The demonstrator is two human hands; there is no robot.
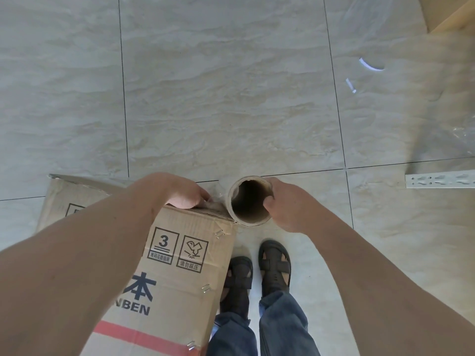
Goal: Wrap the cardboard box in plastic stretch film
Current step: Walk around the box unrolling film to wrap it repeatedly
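A tall cardboard box [177, 268] with printed symbols and a red stripe stands on the tiled floor at lower left. My left hand [183, 192] presses the loose end of clear film [218, 202] against the box's top corner, fingers curled over the edge. Right beside that corner stands the stretch film roll [237, 196], seen end-on with its brown cardboard core open toward me. My right hand [288, 204] grips the roll's upper rim, thumb on the inside of the core and fingers outside. The rest of the roll is hidden below.
My feet in dark sandals [273, 265] stand just right of the box. A perforated white metal rail [442, 179] lies on the floor at right. Clear plastic sheeting [460, 132] and a cardboard edge [449, 14] occupy the upper right.
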